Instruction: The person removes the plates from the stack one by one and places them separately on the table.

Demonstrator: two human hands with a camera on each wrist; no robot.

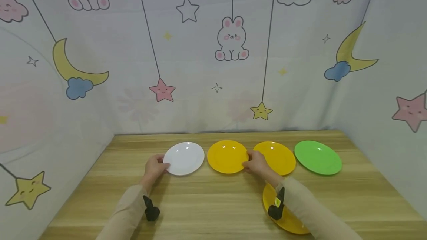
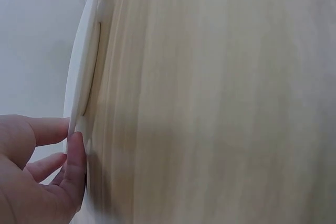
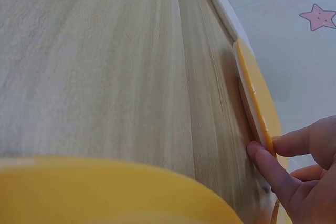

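A white plate (image 1: 184, 158) lies at the left end of a row of plates on the wooden table. My left hand (image 1: 155, 167) pinches its left rim, and the left wrist view shows thumb and fingers on either side of the plate edge (image 2: 80, 72). Just right of it is a yellow plate (image 1: 227, 156), whose right rim my right hand (image 1: 258, 165) pinches. In the right wrist view the fingers hold that yellow plate's edge (image 3: 255, 90) from above and below. Partly behind the right hand lies a second yellow plate (image 1: 278, 156).
A green plate (image 1: 317, 157) ends the row on the right. Nearer the front, another yellow plate (image 1: 288, 219) lies partly hidden under the right forearm. Cartoon-printed white cloth (image 1: 200, 58) stands behind and beside the wooden table (image 1: 207, 206).
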